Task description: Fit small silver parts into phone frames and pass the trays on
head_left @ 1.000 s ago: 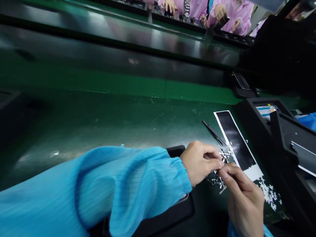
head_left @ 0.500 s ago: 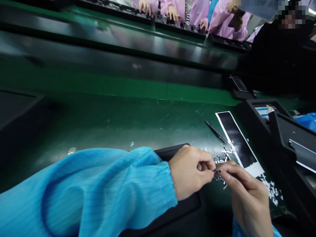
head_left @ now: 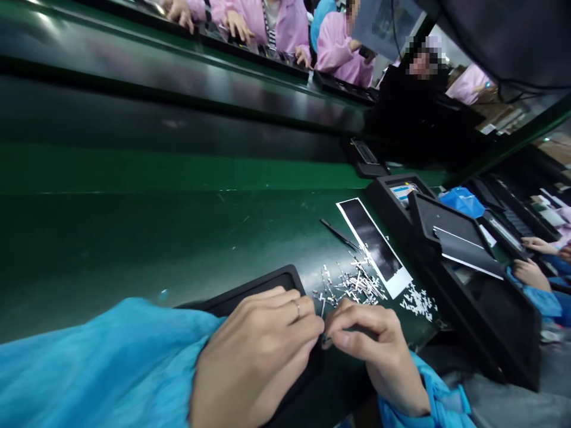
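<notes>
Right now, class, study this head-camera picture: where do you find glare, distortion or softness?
Head view: pale glare streaks the glossy black rail; wide-angle distortion bends the green workbench into a curve; the blue sleeve at the near edge looks slightly soft.

Pretty bright overhead lighting by the look of it, with long white glare streaks along the far rail beyond the green worktop. Only soft, faint shadows on the worktop. Heavy wide-angle bowing toward the edges, whole shot tilted too. Fingers at the near edge fairly crisp, slight smearing low left, blocky pixelation past the far right end.
</notes>
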`<action>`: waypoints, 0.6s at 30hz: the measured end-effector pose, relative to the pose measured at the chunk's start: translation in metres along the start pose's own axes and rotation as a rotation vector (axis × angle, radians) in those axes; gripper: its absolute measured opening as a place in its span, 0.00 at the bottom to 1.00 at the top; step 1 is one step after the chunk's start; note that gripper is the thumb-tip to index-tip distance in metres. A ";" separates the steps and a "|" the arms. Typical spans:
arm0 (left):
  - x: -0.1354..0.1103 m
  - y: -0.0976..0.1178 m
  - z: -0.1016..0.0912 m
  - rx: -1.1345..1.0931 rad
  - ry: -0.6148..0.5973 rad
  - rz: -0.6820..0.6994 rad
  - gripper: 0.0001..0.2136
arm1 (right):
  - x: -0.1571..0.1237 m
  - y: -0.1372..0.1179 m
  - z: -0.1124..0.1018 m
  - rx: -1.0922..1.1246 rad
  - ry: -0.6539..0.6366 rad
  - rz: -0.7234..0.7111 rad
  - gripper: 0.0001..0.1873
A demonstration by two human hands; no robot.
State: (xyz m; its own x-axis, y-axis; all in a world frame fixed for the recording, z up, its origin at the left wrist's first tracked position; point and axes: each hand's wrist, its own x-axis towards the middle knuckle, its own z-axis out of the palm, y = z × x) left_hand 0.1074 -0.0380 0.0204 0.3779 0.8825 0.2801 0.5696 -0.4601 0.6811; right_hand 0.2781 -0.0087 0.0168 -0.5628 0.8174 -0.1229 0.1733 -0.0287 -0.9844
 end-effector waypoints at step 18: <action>0.003 -0.022 -0.020 -0.425 -0.179 -0.436 0.10 | -0.038 0.067 -0.065 -0.648 0.675 0.078 0.13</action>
State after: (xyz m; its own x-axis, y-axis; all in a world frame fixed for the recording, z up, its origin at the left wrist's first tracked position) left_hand 0.0818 -0.0230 0.0199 0.3139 0.9329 -0.1765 0.3732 0.0497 0.9264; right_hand 0.3637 -0.0044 -0.0360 0.0224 0.9933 0.1133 0.7215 0.0624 -0.6896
